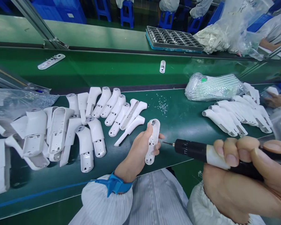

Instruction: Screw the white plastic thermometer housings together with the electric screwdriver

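My left hand (140,147), with a blue band at the wrist, is closed round a white plastic housing (152,142), its hollow inner side facing up. In my right hand (245,168) lies a black electric screwdriver (192,148) with a pale band round its body. It points left, and its thin bit ends near the fingers of my left hand, beside the housing. Whether the bit carries a screw is too small to tell. Beyond the housing, many tiny screws (162,106) lie scattered on the green table.
White housings (85,147) crowd the table's left side; more (227,117) lie at right by a bagged bundle (213,87). On the green conveyor (107,70) are two white parts (162,66). Behind it stands a black tray (174,37). A co-worker's hand (277,99) shows at far right.
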A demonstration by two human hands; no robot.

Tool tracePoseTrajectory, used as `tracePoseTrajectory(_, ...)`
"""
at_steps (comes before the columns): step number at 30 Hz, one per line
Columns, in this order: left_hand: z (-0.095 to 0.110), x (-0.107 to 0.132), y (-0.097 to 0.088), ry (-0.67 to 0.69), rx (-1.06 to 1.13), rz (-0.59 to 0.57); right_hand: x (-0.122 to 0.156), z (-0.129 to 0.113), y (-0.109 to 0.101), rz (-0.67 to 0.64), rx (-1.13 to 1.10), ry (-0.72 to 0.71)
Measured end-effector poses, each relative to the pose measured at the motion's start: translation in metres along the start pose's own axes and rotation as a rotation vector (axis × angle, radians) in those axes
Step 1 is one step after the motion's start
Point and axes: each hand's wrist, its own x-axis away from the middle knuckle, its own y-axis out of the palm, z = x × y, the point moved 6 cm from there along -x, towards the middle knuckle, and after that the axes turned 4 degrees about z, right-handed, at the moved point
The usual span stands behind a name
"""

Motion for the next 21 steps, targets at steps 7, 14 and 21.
tracePoseTrajectory(7, -0.010, -0.004, 0.007, -0.047, 0.146, -0.023, 0.012, 0.003, 0.020, 0.007, 0.024, 0.028)
tracePoseTrajectory(14, -0.015, -0.001, 0.009, 0.012, 0.074, -0.093, 0.011, 0.008, 0.024, 0.015, 0.016, 0.009)
tracePoseTrajectory(21, -0.014, 0.001, 0.011, -0.019, 0.035, -0.082, 0.012, 0.011, 0.028, 0.011, 0.016, 0.005)
